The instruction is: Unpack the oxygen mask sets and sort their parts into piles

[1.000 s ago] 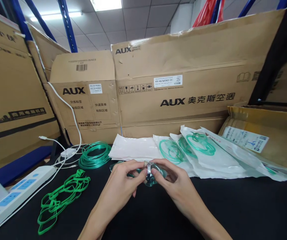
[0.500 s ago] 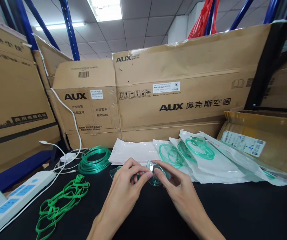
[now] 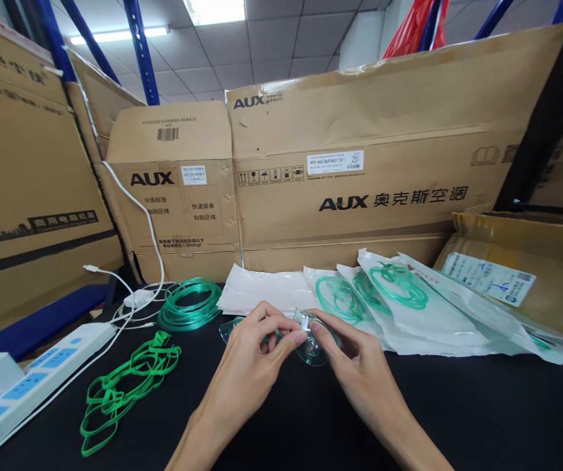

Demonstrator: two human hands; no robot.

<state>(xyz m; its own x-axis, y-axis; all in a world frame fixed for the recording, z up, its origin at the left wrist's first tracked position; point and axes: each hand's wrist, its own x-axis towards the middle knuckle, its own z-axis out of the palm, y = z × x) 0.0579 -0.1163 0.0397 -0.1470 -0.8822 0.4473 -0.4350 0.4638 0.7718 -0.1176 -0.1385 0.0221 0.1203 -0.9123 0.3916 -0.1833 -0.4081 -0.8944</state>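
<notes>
Near the middle of the black table, both hands are on a clear, green-tinted oxygen mask (image 3: pixel 312 354). My right hand (image 3: pixel 347 350) grips the mask's right side, its thumb pressing by the shiny metal nose strip (image 3: pixel 305 321). From the left, my left hand (image 3: pixel 264 343) pinches thumb and forefinger together at the strip's edge. Its other fingers are curled and partly hidden. Behind the left hand, another clear green plastic piece (image 3: pixel 226 330) shows in part; I cannot tell whether it joins the mask.
Left of the hands lie a coil of green tubing (image 3: pixel 190 306) and tangled green elastic straps (image 3: pixel 129 386). A white power strip (image 3: pixel 40 373) and cables run along the left. White pouches (image 3: pixel 418 314) holding green tubing lie to the right. Cardboard boxes (image 3: pixel 359 190) wall the back.
The view has tilted slightly, so the background sits a little higher and further right. Both hands keep nearly the same grip on the mask, with the metal strip a bit more exposed.
</notes>
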